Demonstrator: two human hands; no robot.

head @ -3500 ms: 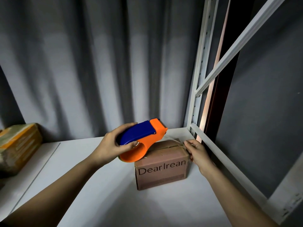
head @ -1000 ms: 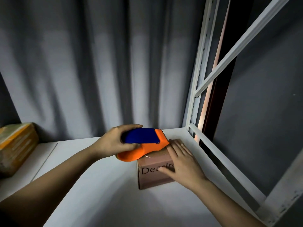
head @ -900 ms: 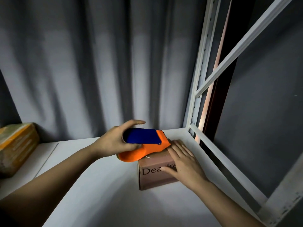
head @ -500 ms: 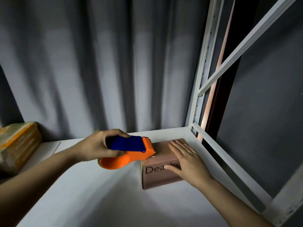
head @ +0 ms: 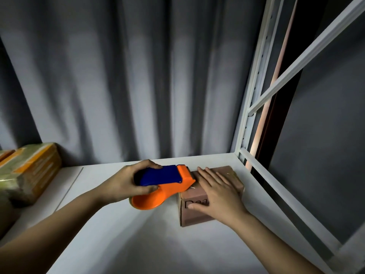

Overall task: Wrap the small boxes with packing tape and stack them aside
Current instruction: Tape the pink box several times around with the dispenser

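far left: wrapped parcels (head: 29, 171), yellow-green, glossy film, stacked at the left end of the white shelf (head: 122, 238), well apart from the work area. grey curtain (head: 138, 76) hangs behind the shelf.

left hand (head: 126, 182): fingers and thumb curled round the blue grip of the dispenser (head: 164, 184); fingers over the top, thumb under the blue part. dispenser body orange, round tape housing at the bottom left, raised off the shelf. long axis runs roughly left to right, slightly toward the back; cutting end points right, toward the box (head: 209, 196), and sits at the box's top left edge. whether the blade touches the cardboard: cannot tell. a thin bright strand shows just under the nose, at the box edge.

box: small, brown cardboard, standing on the shelf near the right rear corner, just beside the frame (head: 252, 115). long axis runs from near left to far right. the printed front face looks toward the camera; only "de" is readable, the rest is covered.

right hand (head: 217, 192): flat on the box top, fingers straight and spread, pointing to the back left toward the dispenser nose; thumb down over the front face across the print. it presses, grips nothing.

right: white metal frame upright with holes, diagonal brace, dark wall beyond.
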